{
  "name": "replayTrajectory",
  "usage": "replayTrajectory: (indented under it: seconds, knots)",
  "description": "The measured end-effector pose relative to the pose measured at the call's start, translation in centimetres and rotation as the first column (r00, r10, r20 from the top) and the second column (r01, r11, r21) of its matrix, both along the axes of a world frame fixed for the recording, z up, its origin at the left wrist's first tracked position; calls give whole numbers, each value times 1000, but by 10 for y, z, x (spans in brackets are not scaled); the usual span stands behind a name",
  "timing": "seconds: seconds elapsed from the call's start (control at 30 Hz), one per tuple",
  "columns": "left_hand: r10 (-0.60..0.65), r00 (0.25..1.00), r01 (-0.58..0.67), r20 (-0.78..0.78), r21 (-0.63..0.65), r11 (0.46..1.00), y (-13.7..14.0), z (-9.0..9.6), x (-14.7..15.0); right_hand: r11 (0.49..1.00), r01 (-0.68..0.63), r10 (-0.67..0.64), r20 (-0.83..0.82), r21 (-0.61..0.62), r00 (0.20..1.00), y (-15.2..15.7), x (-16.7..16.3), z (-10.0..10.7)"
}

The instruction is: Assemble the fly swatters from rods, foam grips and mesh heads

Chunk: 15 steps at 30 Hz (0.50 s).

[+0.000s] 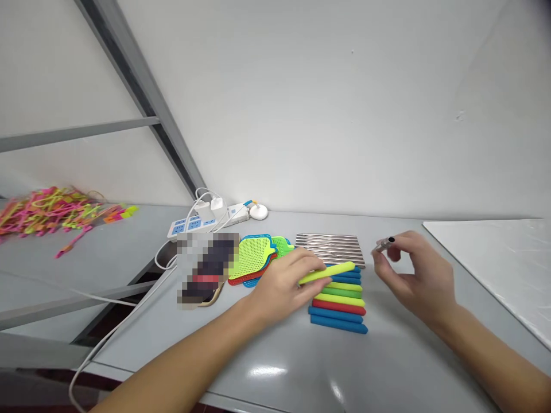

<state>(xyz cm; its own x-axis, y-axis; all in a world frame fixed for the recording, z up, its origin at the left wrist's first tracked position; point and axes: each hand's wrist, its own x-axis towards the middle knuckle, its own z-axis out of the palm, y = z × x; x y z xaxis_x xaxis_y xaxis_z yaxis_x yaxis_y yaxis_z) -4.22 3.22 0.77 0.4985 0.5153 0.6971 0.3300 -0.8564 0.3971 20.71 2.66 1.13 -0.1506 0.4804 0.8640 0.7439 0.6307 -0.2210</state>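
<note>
Left hand (pixel 282 281): fingers grasping one slim yellow-green plastic handle (pixel 331 272), held above a row of blue, green, yellow-green and red plastic handles (pixel 339 307) lying on the glossy grey tabletop (pixel 387 361). Right hand (pixel 426 275): thumb and fingers pinching one silvery metal tube (pixel 384 245), open end showing. Silvery metal rods (pixel 329 246) are lying side by side behind the row; flat perforated multicoloured paddles (pixel 252 255) are overlapping beside the left hand.

Rods (pixel 331 248) lie behind the handles (pixel 340 307), right of swatter heads (pixel 252 257).
</note>
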Motion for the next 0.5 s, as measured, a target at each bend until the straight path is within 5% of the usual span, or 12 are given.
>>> replayTrajectory:
  seconds: [0.13, 0.3, 0.5]
  knots:
    - [76, 989, -71, 129, -43, 997, 1, -1, 3, 976, -160, 103, -338, -148, 936, -10, -9, -9]
    - [90, 980, -81, 176, -62, 995, 0, 0, 2, 881, -468, 292, -693, -73, 659, -25, -18, 6]
    - [50, 986, -57, 157, 36, 998, -4, 1, 1, 645, -738, 291, -828, -199, 478, -42, -32, 17]
